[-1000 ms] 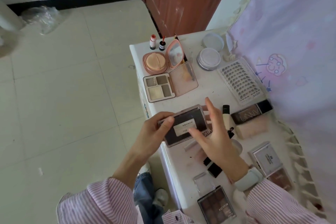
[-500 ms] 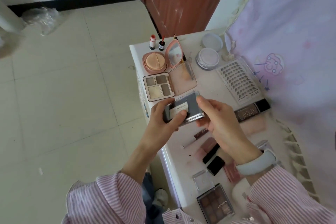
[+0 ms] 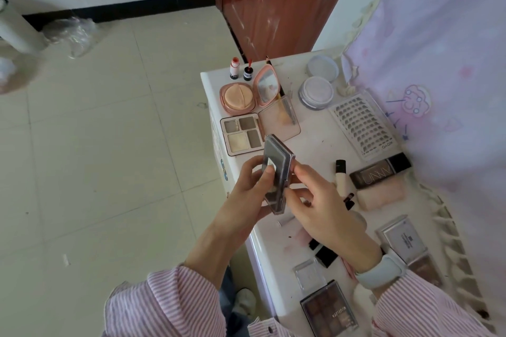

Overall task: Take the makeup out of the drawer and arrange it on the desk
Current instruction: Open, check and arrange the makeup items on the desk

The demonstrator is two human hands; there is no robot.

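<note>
A dark flat makeup palette (image 3: 279, 169) with a clear lid and a white label stands on edge between both hands, above the white desk (image 3: 317, 142). My left hand (image 3: 246, 191) grips its left face, thumb on the label. My right hand (image 3: 315, 205) pinches its right edge with thumb and fingers. Behind it lie an open four-pan palette (image 3: 242, 133), a pink powder compact (image 3: 238, 97) with its mirror up, and two small bottles (image 3: 241, 70). No drawer is in view.
Two round lilac jars (image 3: 317, 91), a lash tray (image 3: 364, 124), a dark UNNY box (image 3: 380, 174), a cream tube (image 3: 341, 176) and a pink puff (image 3: 380, 195) crowd the desk's right. Several palettes (image 3: 328, 309) lie near me. A lilac cloth hangs right; tiled floor lies left.
The dark palette has been turned from lying flat in my hands to standing on edge. My right hand has shifted from its top to its right edge.
</note>
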